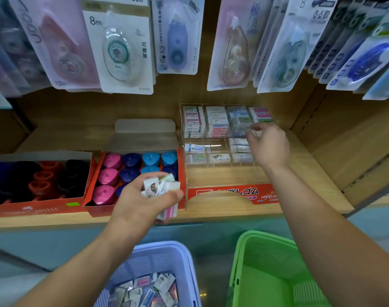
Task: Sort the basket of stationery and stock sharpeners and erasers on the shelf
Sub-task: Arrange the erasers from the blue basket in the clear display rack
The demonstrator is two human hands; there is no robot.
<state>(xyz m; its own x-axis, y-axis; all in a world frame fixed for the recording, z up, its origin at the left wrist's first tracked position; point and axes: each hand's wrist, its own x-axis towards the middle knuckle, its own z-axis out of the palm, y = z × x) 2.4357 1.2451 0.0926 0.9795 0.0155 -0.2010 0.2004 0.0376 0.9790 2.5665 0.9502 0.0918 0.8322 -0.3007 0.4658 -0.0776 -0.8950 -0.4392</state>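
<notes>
My left hand grips a bunch of small wrapped erasers just in front of the shelf edge, over the box of sharpeners. My right hand reaches into the clear acrylic eraser organizer at the right rear compartments; its fingertips pinch a small pale item, blurred, probably an eraser. The organizer's compartments hold stacks of erasers. A lilac basket below holds several loose erasers. Pink, blue and purple sharpeners fill a red display box.
A green basket stands at the lower right, nothing visible inside. Another red box with dark and red sharpeners sits at the left. Correction tape packs hang above the wooden shelf. A red eraser box fronts the organizer.
</notes>
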